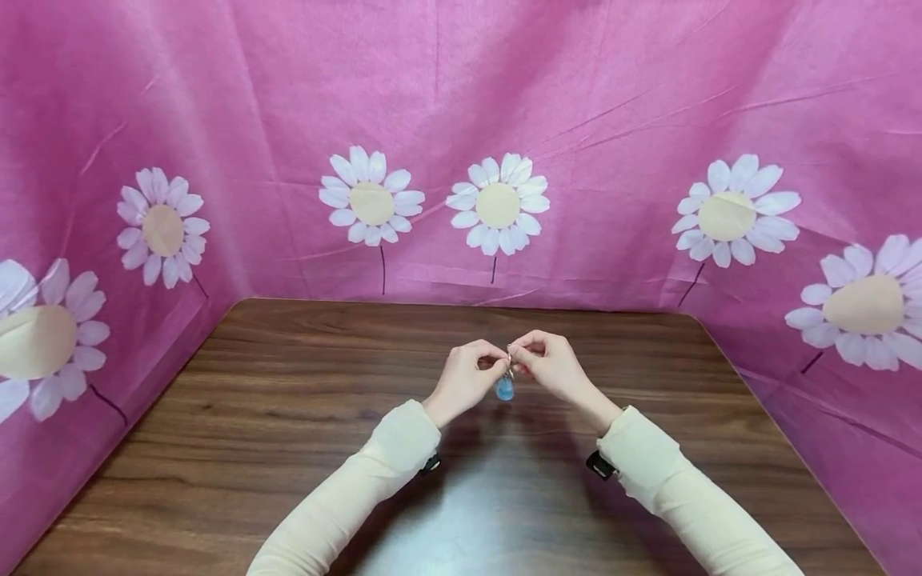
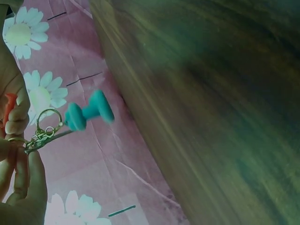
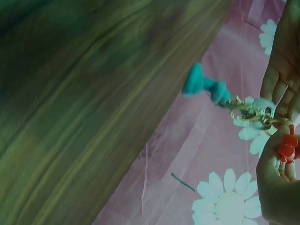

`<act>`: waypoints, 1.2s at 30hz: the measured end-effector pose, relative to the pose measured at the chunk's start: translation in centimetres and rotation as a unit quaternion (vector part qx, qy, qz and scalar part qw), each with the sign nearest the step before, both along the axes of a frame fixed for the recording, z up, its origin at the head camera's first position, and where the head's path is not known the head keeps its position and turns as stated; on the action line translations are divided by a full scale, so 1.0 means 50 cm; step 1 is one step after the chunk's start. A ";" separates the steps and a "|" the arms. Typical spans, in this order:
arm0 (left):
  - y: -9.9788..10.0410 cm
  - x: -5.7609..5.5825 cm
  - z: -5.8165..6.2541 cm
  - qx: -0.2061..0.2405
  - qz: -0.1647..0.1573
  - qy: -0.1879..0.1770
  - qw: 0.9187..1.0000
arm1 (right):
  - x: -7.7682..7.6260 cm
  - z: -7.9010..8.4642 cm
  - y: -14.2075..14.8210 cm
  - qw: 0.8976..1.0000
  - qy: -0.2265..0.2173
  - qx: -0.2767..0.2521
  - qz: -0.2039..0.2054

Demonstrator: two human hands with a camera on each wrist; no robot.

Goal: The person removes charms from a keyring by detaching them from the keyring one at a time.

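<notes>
Over the table, both hands meet on a keychain with a dumbbell-shaped blue charm [image 1: 505, 389] hanging from it. My left hand [image 1: 467, 374] pinches its metal hardware between thumb and fingers. Opposite it, my right hand [image 1: 551, 366] pinches a metal ring at the top of the same keychain. Gold rings [image 2: 49, 110] and a flat silver piece [image 3: 265, 108] cluster between the fingertips and the charm. A small red piece [image 3: 287, 149] shows within the curl of the right hand. The fingers partly hide the hardware.
The brown wood-grain table [image 1: 288, 384] spreads out beneath both forearms. A pink cloth [image 1: 576, 80] with printed daisies stands behind it and along both sides. Dark wrist devices show below the rolled cream sleeves [image 1: 406, 436].
</notes>
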State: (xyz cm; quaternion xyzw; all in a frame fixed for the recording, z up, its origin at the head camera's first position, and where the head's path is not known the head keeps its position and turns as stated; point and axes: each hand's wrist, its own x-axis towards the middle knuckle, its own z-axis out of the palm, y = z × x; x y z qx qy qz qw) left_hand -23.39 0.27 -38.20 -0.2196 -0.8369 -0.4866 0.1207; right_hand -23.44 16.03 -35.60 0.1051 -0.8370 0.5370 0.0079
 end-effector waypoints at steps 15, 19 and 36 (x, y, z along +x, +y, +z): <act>0.001 -0.009 0.021 -0.095 0.027 0.070 0.993 | 0.004 -0.002 -0.012 0.993 -0.048 -0.108 -0.010; 0.000 -0.008 0.019 -0.095 0.023 0.072 0.993 | 0.006 -0.003 -0.011 0.993 -0.057 -0.106 -0.008; 0.008 -0.013 0.004 -0.001 0.038 0.032 0.999 | 0.013 -0.003 0.000 0.994 -0.064 -0.090 0.006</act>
